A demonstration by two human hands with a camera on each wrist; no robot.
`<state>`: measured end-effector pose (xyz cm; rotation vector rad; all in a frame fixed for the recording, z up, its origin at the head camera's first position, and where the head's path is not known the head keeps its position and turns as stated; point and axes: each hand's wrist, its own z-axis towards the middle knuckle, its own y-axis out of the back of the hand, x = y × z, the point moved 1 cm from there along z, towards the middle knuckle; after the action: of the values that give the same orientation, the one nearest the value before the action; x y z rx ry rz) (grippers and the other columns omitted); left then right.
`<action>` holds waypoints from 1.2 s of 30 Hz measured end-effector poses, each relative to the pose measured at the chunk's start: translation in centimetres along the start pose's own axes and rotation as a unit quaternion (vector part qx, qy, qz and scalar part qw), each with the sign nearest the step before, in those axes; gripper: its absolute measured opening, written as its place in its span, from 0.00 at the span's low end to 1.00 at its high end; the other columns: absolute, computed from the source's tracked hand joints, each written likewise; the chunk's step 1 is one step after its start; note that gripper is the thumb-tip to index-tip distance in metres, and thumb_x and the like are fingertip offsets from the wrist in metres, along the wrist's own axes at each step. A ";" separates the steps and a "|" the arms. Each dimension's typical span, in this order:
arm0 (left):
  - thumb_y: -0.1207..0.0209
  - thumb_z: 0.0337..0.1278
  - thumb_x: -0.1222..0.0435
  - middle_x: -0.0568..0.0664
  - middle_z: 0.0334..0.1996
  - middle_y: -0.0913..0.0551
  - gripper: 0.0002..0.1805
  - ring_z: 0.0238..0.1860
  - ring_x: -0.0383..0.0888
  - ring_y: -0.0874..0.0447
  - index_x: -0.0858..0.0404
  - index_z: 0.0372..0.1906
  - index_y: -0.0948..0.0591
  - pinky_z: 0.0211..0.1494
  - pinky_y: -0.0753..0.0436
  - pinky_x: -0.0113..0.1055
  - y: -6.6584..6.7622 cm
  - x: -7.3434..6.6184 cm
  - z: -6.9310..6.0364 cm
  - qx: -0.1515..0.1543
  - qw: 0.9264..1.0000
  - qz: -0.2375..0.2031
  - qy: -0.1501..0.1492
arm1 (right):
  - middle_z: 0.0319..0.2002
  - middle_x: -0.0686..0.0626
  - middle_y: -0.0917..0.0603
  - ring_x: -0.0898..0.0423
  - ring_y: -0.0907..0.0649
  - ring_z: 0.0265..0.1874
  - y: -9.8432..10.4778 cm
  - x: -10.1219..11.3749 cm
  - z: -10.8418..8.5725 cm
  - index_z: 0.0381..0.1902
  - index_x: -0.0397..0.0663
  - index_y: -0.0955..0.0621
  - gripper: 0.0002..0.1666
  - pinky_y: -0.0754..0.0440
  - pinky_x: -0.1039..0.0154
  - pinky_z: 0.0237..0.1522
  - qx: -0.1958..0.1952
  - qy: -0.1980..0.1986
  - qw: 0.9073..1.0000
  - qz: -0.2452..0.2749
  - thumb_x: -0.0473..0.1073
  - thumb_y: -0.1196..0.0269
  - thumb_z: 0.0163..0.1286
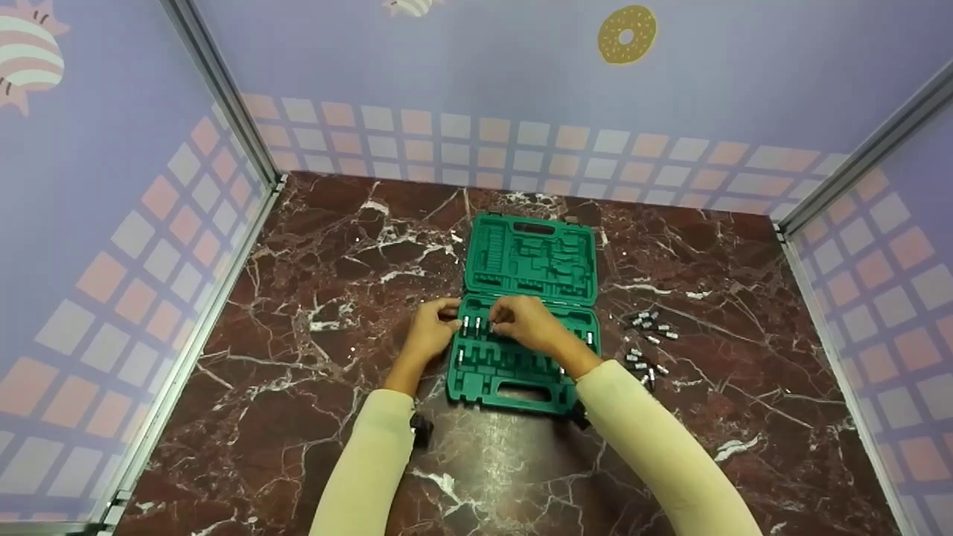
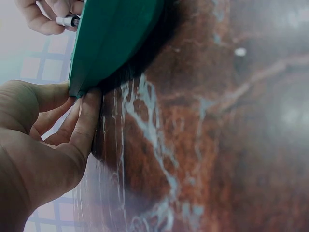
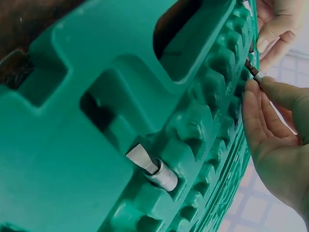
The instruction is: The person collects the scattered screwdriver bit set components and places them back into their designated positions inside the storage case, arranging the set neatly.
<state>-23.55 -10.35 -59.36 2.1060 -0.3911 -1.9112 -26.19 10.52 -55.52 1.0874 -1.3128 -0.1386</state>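
A green tool case with moulded slots lies unfolded on the table. My left hand is at its left edge; in the left wrist view, thumb and fingers hold the rim from both sides. Over the upper row of slots, my right hand pinches a bit socket, a silver cylinder with a dark tip. Several bit sockets sit in the case, among them one with a flat blade tip in the right wrist view. Part of the slots is hidden under my right hand.
Several loose bit sockets lie in two clusters on the table right of the case. The case's lid lies folded back on the far side. Walls with a tile pattern border the dark red marbled table.
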 end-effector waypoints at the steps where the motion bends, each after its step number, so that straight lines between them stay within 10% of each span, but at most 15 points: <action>1: 0.38 0.66 0.76 0.63 0.51 0.14 0.20 0.52 0.57 0.14 0.67 0.62 0.17 0.55 0.15 0.48 0.0 -0.1 0.0 0.001 1.000 -0.002 0.000 | 0.44 0.47 0.11 0.51 0.13 0.45 -0.1 0.0 0.1 0.47 0.45 0.16 0.07 0.14 0.53 0.48 -0.001 0.001 1.000 -0.004 0.38 0.33 0.73; 36: 0.36 0.65 0.75 0.62 0.51 0.14 0.20 0.54 0.56 0.15 0.66 0.61 0.16 0.56 0.15 0.48 -0.3 -0.2 0.0 -0.008 1.000 0.012 0.003 | 0.41 0.43 0.13 0.47 0.15 0.41 -0.6 0.6 2.8 0.41 0.43 0.17 0.09 0.15 0.51 0.44 -0.027 -0.080 0.991 -0.102 0.41 0.28 0.68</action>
<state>-23.55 -10.05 -59.31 2.0880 -0.3960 -1.8872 -28.00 8.23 -55.86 1.1817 -1.3296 -0.4193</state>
